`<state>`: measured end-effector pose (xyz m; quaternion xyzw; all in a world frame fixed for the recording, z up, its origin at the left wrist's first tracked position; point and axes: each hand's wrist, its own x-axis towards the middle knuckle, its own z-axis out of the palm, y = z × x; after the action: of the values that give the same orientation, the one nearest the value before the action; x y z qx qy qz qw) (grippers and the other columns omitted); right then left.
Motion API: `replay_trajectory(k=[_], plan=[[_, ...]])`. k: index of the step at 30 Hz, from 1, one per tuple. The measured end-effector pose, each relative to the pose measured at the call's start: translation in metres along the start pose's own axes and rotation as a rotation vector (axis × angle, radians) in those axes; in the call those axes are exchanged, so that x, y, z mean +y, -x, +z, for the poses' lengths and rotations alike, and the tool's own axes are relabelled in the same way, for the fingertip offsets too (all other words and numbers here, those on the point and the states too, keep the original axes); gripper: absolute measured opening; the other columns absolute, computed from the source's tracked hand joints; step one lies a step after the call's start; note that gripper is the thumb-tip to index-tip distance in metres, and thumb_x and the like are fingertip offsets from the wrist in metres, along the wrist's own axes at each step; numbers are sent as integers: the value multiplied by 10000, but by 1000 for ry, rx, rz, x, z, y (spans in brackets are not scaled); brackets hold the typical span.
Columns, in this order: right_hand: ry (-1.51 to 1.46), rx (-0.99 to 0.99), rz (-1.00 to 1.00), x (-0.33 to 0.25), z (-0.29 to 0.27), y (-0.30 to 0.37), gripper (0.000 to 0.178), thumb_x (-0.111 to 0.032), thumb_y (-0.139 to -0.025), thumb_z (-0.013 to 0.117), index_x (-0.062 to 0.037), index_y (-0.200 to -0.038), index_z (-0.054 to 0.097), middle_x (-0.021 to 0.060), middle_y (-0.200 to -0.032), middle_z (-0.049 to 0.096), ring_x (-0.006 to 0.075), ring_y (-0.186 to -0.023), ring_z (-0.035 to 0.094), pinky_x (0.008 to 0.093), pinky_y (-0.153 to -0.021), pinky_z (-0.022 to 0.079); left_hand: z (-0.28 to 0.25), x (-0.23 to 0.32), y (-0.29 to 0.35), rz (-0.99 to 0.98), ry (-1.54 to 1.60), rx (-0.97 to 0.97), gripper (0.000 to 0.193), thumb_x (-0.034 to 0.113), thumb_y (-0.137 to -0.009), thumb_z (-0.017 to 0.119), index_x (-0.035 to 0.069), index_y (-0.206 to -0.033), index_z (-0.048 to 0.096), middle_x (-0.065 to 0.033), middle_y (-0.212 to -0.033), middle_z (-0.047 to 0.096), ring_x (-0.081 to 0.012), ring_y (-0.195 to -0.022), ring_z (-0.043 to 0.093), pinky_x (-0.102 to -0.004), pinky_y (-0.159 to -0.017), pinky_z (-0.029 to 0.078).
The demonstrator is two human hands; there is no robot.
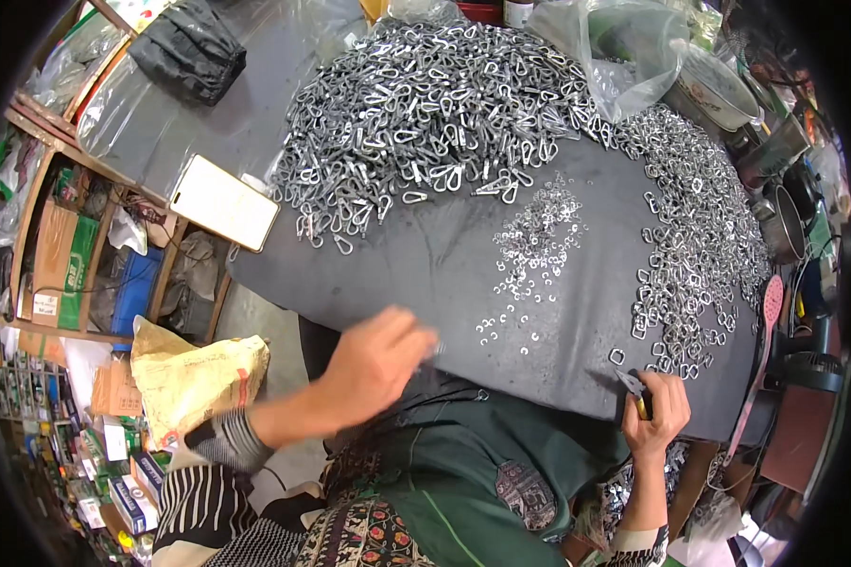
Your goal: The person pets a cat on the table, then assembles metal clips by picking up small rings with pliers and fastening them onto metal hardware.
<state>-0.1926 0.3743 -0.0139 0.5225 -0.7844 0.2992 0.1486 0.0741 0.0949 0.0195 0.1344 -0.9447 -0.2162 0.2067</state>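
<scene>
Currently, left hand: I see it (373,359) over the near edge of the desk (397,269), blurred, its fingers (414,342) curled in toward the thumb; a faint glint shows at the tips, and I cannot tell whether they hold anything.
Right hand: from my end it (660,416) sits low at the desk's near right, fingers (674,395) closed around the pliers (642,404).
Pliers: a yellow patch shows on the grip, and the grey nose points up and to the left; I cannot tell how far the jaws are parted.
Lone link: one squarish metal link (616,356) lies flat on the desk, just beyond the pliers' nose.
Link heap: many similar links (695,227) spread down the right side, a few loose near the right hand.
Small open rings: I make out a scatter of them (539,236) mid-desk, thick at the far end and thinning toward me.
Snap hooks: a broad silvery mound (425,104) covers the far part of the desk.
Desk's left: a phone (225,203) with a bright screen lies near the edge; a black pouch (189,52) rests farther off.
Desk's right: a pink perforated utensil (772,304) leans along the edge.
</scene>
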Motion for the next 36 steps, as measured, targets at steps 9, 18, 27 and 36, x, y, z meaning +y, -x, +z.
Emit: replay_trajectory(k=[9,18,27,36], plan=[[-23,46,-27,-2,7,-8,310,-38,-618,725,-31,-920,656,123,-790,618,316,-695,596,386,-630,481,12,-60,-61,64,-106,59,125,51,-849,669,19,-964,633,-152,-869,580,-365,-792,617,-423,-679,503],[-15,61,-15,2,5,1,308,-17,-623,719,-29,-926,664,137,-824,639,330,-745,629,397,-672,506,-8,-9,1,-83,10,51,199,-10,-824,699,19,-1017,661,-155,-906,601,-367,-797,630,-427,-704,521],[-59,79,17,1,7,-4,309,-6,-611,710,-26,-915,660,133,-793,625,328,-718,618,387,-658,498,2,-104,-100,71,-346,123,124,64,-835,701,24,-949,669,-128,-905,584,-320,-826,624,-433,-707,509],[9,-4,85,-1,0,0,279,2,-632,719,-35,-904,669,123,-770,626,310,-689,608,380,-637,488,-27,-34,-26,-756,873,67,122,97,-990,546,44,-1100,537,-70,-795,639,-78,-483,463,-218,-499,419]])
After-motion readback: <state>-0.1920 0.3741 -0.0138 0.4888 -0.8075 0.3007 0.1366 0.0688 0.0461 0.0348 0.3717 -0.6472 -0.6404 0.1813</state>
